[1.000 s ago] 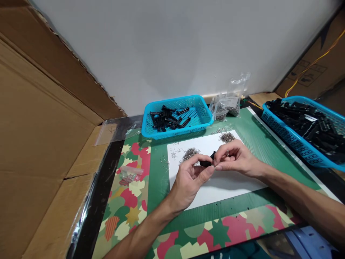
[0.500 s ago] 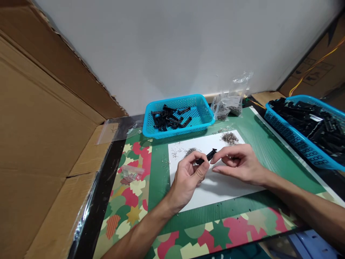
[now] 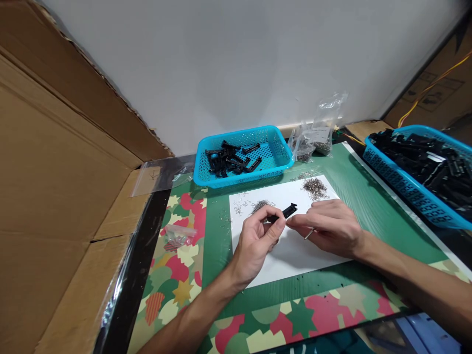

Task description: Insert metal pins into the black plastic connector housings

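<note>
Over the white sheet, my left hand pinches a slim black plastic part between thumb and fingers. The part's far end, with a small notch, points up and to the right. My right hand is closed just beside it, its index fingertip close to the part's lower edge. A thin silvery rod sticks out below the right fingers; its other end is hidden in the hand. Behind my left hand is a pile of small metal pieces, and a second metal pile lies beyond my right hand.
A blue basket with several black parts stands at the back. Another blue basket, heaped with black parts, is on the right. Plastic bags of metal pieces lean by the wall. Cardboard borders the left side.
The right hand drew off from the part, opened its fingers, then turned over and closed beside it. More of the black part shows now. The left hand kept its hold.
</note>
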Motion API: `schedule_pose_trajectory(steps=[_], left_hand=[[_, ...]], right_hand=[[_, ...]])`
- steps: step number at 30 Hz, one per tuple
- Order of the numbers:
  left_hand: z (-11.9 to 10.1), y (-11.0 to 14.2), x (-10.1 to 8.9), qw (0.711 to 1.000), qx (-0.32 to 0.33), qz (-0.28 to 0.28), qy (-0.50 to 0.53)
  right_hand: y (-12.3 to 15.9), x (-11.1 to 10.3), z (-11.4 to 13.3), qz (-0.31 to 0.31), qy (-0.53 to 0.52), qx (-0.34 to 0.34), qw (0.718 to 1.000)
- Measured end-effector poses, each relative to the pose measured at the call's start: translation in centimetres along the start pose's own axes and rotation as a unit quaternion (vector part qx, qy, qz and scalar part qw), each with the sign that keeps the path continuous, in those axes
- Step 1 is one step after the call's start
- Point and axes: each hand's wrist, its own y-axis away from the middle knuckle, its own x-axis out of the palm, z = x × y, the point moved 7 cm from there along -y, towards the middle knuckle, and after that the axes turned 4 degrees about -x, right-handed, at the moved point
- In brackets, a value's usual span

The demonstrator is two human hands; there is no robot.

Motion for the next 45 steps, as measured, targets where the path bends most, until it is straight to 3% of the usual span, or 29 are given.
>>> schedule_pose_trajectory(steps=[13,16,20,25,32,36,45], left_hand=[[-0.3,0.3,-0.6,0.995,0.04,-0.045,-0.08],[-0.6,0.3,-1.1,0.991,0.061,-0.081,-0.086],[-1.3,0.3,-2.4,0.98,0.096,-0.16,-0.074],[-1.9,0.3,-3.7,0.964,0.128,-0.222,-0.066],[-1.6,0.4,-3.3,0.965,0.127,-0.213,-0.085],[-1.7,0.6,-3.0,0.966,0.133,-0.202,-0.092],[-1.7,0.4,-3.0,0.966,0.131,-0.2,-0.101]], right_hand=[[0.1,-0.7,-1.1,-0.019,-0.027,0.062,0.998],[0.0,-0.9,-3.0,0.06,-0.019,0.128,0.99],[0.7,-0.5,-5.6,0.187,0.043,0.208,0.959],[1.3,0.9,-5.9,0.235,0.078,0.24,0.939],[1.2,3.8,-4.7,0.213,0.034,0.325,0.921],[1.1,4.3,-4.7,0.221,0.034,0.369,0.902],[1.6,4.3,-5.1,0.264,0.028,0.359,0.895]])
